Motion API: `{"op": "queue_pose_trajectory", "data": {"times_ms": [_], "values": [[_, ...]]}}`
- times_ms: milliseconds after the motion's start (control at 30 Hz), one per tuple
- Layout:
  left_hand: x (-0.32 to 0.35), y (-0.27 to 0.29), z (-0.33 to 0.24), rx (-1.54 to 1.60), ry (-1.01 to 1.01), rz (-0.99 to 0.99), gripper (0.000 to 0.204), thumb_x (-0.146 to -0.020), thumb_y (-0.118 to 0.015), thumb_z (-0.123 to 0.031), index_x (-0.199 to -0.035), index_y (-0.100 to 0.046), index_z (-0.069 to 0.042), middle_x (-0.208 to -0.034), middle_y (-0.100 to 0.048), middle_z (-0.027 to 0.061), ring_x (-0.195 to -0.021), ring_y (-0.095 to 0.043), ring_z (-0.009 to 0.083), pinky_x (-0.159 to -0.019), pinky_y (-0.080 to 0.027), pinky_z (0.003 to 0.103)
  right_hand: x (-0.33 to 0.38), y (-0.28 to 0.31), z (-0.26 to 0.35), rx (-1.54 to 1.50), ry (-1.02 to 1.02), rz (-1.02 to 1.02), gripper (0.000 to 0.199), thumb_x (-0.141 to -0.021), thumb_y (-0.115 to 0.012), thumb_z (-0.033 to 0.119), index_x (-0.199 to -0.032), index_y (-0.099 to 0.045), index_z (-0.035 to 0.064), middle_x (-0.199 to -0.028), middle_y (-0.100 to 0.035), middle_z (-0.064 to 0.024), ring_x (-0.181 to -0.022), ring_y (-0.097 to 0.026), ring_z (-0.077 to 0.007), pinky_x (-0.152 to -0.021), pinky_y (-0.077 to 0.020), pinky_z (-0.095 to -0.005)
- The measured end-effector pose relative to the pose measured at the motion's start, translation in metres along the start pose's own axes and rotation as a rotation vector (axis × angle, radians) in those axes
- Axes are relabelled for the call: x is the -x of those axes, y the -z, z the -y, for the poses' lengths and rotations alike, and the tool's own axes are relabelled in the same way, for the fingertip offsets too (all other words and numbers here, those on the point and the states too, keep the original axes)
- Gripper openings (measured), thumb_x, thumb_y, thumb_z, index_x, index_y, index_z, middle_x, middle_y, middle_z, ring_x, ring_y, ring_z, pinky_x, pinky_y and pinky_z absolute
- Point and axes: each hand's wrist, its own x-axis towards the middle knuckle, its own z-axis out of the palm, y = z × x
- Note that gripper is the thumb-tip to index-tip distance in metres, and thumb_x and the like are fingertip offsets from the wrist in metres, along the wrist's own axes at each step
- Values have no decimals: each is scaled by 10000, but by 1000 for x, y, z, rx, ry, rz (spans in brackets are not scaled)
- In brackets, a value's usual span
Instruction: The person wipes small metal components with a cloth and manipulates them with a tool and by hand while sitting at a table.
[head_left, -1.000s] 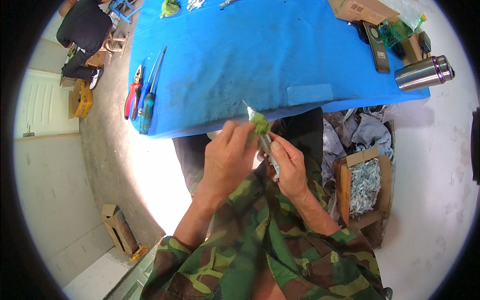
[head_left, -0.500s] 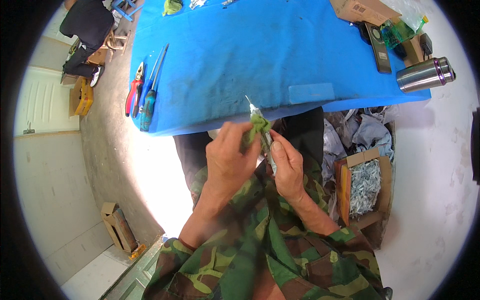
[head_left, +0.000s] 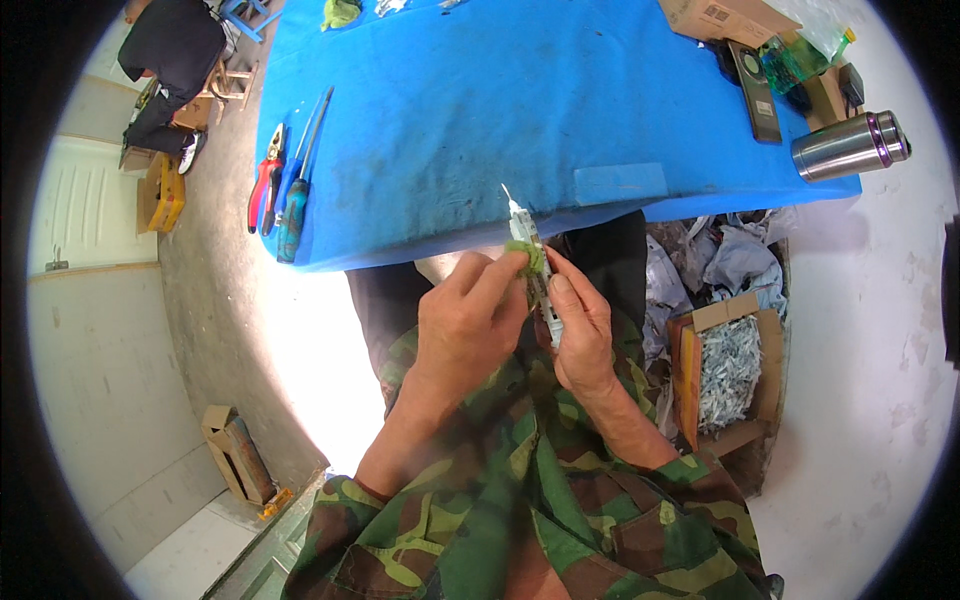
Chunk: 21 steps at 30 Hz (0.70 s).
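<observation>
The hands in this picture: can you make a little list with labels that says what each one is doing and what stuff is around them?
left hand: pinches a green scrap on the white stick
right hand: grips the white stick, tip pointing up
table: blue top, just beyond the hands
tools: red pliers and screwdrivers on the table's left edge
flask: steel, lying at the table's right end
box: cardboard, on the floor at right, full of pale strips
sleeves: camouflage

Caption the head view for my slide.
Both hands, left hand and right hand, hold a thin pale stick with green scrap by a blue table.
</observation>
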Motion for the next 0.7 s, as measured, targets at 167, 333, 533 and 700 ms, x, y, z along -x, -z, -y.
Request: {"op": "queue_pose_trajectory", "data": {"times_ms": [167,333,533,700], "values": [[8,-3,-6,-38,-122,57,273,-833,-750,-23,-1096,-717,-87,-808,-593,71,-645,-642,270,-540,-515,389,-4,6,-7,-23,21,10,440,-1138,-442,189,-1488,-509,-69,-1371,-645,-128,-1195,-638,-169,-1044,-503,-304],[19,0,-10,-62,-145,99,291,-829,-745,-40,-1113,-705,-92,-815,-575,49,-673,-642,244,-532,-505,374,-3,3,-4,-164,-45,44,443,-1141,-434,194,-1491,-507,-68,-1379,-641,-131,-1219,-631,-173,-1062,-498,-314],[6,7,-3,-202,-152,86,306,-805,-759,14,-1095,-718,-76,-877,-633,73,-718,-672,266,-594,-542,381,0,0,-1,-59,-81,-2,433,-1128,-466,228,-1481,-546,-10,-1131,-694,-47,-866,-643,-73,-713,-519,-215],[-8,9,7,-173,-166,55,306,-795,-759,12,-1083,-725,-85,-859,-621,67,-698,-659,255,-581,-535,374,1,-4,4,-51,-106,-14,426,-1122,-486,253,-1475,-566,28,-970,-669,14,-661,-543,-18,-517,-404,-177]]}}
